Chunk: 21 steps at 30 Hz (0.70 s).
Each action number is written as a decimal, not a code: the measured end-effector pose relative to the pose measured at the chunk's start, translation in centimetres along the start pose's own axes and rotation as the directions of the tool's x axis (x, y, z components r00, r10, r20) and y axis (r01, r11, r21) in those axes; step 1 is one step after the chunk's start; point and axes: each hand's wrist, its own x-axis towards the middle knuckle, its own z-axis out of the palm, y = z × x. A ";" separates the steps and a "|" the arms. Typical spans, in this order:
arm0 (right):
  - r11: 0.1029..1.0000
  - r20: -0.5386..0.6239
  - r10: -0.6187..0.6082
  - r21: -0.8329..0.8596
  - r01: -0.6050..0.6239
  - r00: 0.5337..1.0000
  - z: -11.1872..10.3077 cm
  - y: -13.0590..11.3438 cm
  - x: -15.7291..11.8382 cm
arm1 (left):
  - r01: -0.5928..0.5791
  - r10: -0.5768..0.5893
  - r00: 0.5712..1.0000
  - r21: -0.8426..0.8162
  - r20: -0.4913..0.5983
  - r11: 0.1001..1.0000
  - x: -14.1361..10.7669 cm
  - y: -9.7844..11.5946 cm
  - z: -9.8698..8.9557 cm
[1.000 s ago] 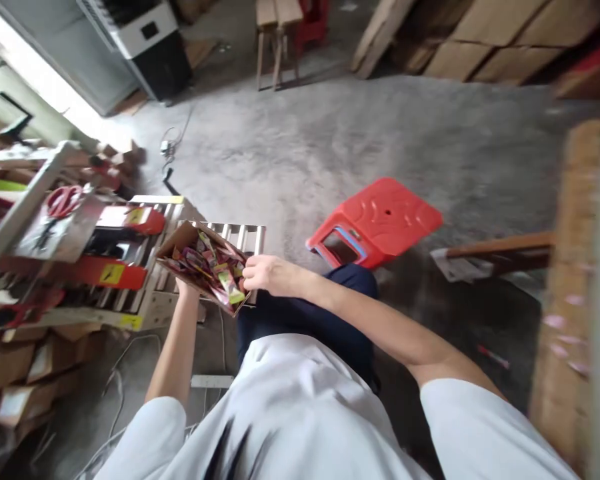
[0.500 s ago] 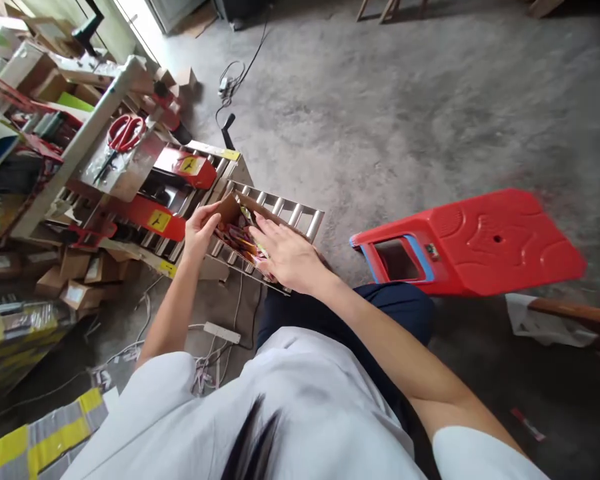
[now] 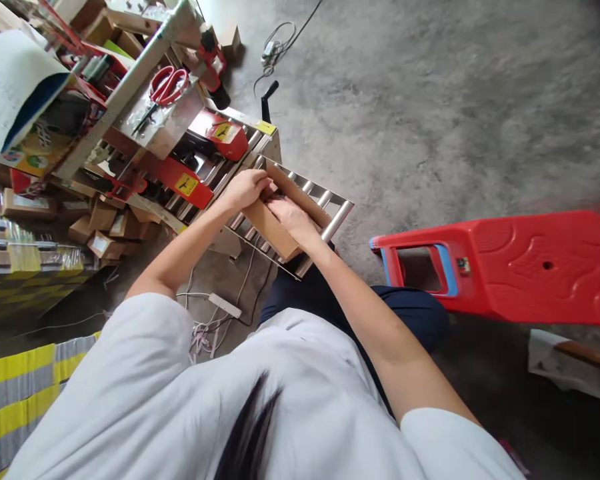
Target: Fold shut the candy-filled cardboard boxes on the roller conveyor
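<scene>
A narrow open cardboard box (image 3: 270, 233) rests at an angle on the metal rollers, its long side flaps standing up. My left hand (image 3: 249, 189) is closed on the end of the box, fingers bent over its edge. Inside the box lies my right hand (image 3: 293, 219), its fingers stretched out towards that same end and their tips partly hidden. The contents are covered by my hand and the flaps. Under the box runs the roller conveyor (image 3: 337, 220), attached to a machine with red guards (image 3: 193, 190) at the left.
Red-handled scissors (image 3: 169, 87) lie on the machine's top. A black crank handle (image 3: 269, 100) rises beyond the rollers. To the right is a red plastic stool (image 3: 545, 267). Small cartons (image 3: 105, 243) are heaped at left, and a white power strip (image 3: 225, 305) with cables lies on the floor.
My right hand has gone from over the colourful packets to deeper between the flaps. My left hand has shifted over the box's end. The view has turned, so the conveyor appears further right.
</scene>
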 end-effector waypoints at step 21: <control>0.982 -0.148 0.109 -0.135 -0.129 0.983 0.3 -4.9 -7.3 | -0.069 -0.018 0.868 -0.156 -0.496 0.985 -4.5 4.1 3.7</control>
